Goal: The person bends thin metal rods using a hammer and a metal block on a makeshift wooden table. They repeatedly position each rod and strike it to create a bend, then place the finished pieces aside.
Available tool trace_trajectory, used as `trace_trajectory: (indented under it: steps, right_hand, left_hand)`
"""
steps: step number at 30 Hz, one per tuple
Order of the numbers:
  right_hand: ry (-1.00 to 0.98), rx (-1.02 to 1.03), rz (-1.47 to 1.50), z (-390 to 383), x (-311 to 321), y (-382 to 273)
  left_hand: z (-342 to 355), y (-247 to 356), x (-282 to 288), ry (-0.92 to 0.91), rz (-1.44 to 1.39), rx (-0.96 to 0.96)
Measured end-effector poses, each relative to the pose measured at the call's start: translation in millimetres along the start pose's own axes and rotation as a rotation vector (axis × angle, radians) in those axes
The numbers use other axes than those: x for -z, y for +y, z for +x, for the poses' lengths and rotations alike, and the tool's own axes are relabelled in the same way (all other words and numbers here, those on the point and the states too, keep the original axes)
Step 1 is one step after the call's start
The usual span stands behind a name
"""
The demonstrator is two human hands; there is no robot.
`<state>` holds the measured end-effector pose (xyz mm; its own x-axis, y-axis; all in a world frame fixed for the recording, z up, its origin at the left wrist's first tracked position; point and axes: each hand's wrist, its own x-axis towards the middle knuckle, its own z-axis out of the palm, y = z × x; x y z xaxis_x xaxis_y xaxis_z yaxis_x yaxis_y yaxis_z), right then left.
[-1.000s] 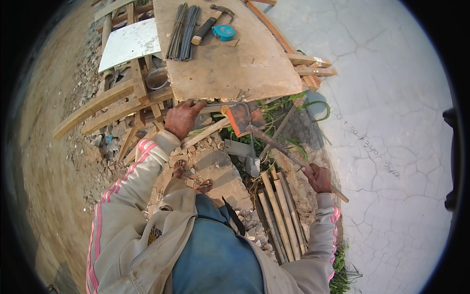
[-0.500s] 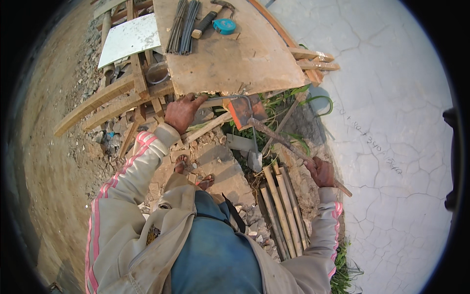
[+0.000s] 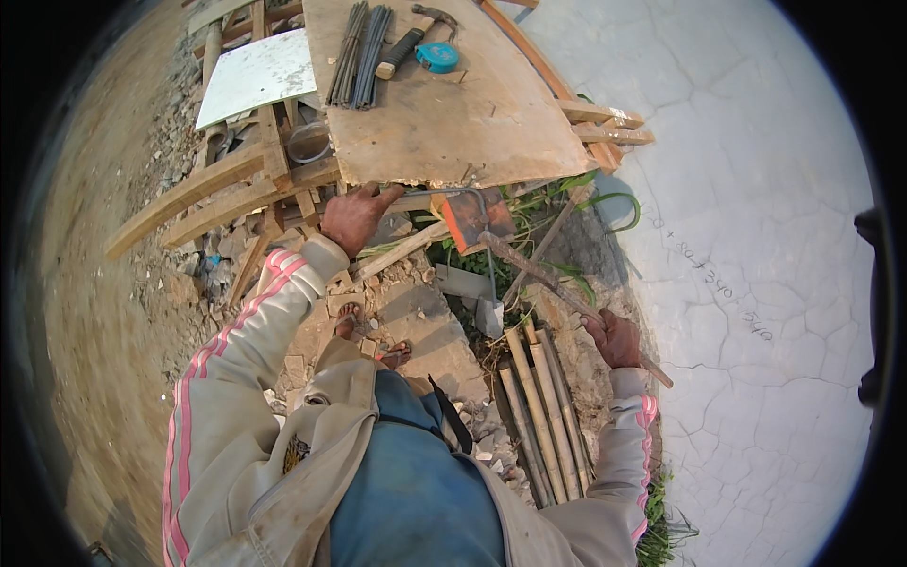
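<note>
My left hand (image 3: pixel 357 213) is closed on a grey bent metal rod (image 3: pixel 425 191) along the near edge of the worn board (image 3: pixel 435 132). The rod turns downward over an orange and dark block (image 3: pixel 458 227). My right hand (image 3: pixel 612 335), lower right, grips a long rough brown bar (image 3: pixel 534 269) that slants up to meet the rod's downward part near the block. On the board lie two bundles of metal rods (image 3: pixel 364 61), a claw hammer (image 3: pixel 406 47) and a teal tape measure (image 3: pixel 437 57).
Timber pieces (image 3: pixel 189 194) and a white panel (image 3: pixel 250 80) lie left of the board. Below, my feet (image 3: pixel 345 321) stand on broken concrete (image 3: pixel 439 364) beside green plants (image 3: pixel 586 279) and bamboo poles (image 3: pixel 548 416). A cracked pale surface (image 3: pixel 746 208) fills the right, dirt ground (image 3: pixel 113 359) the far left.
The board and both hands sit slightly higher in the picture than a second ago. Both hands keep their holds, and the rod's bent shape looks the same.
</note>
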<state>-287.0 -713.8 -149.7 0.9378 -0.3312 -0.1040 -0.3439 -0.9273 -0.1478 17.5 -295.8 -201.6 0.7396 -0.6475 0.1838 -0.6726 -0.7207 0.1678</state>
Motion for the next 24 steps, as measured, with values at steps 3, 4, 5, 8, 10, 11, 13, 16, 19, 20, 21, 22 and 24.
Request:
trace_trajectory:
  steps: [3,4,5,8,10,11,13,16,19,20,21,22,24]
  right_hand:
    - [0.036,-0.013,-0.033,-9.0,-12.1,-2.0]
    - [0.055,0.002,-0.031,-10.8,-14.2,-1.9]
    - [0.062,0.001,-0.046,-10.7,-15.2,-1.5]
    - [0.06,-0.006,-0.062,-11.5,-14.2,-1.0]
    - [0.044,-0.013,-0.066,-11.6,-13.0,-3.2]
    - [0.04,-0.019,-0.072,-11.7,-13.1,-5.2]
    - [0.061,-0.024,-0.068,-12.2,-13.2,-8.5]
    - [0.116,-0.033,-0.038,-14.8,-15.9,-12.1]
    - [0.123,-0.054,-0.044,-18.0,-18.2,-11.5]
    - [0.124,-0.054,-0.062,-18.6,-19.1,-11.1]
    - [0.137,-0.054,-0.101,-18.8,-20.0,-10.8]
    - [0.131,-0.052,-0.078,-19.6,-21.0,-11.0]
    - [0.141,-0.065,-0.101,-20.4,-22.4,-12.2]
  left_hand:
    - [0.7,0.4,-1.0,0.011,0.016,-0.005]
    - [1.2,0.4,-1.4,0.011,0.025,-0.014]
    - [1.8,0.5,-1.9,0.008,0.024,-0.017]
    - [2.2,0.6,-2.7,0.028,0.016,-0.013]
    - [0.7,1.0,-2.2,0.038,0.002,-0.005]
    - [0.3,1.1,-1.6,0.048,0.007,-0.012]
    - [-0.2,1.8,-0.2,0.043,0.018,-0.01]
    - [-0.6,2.9,2.3,0.047,-0.005,-0.024]
    - [0.3,3.9,3.0,-0.005,0.007,0.008]
    - [0.4,3.8,2.7,0.005,0.004,0.002]
    - [0.9,3.7,2.2,0.017,0.001,-0.004]
    - [0.7,3.0,1.8,0.012,-0.002,-0.003]
    - [1.1,1.3,0.2,0.021,-0.007,-0.016]
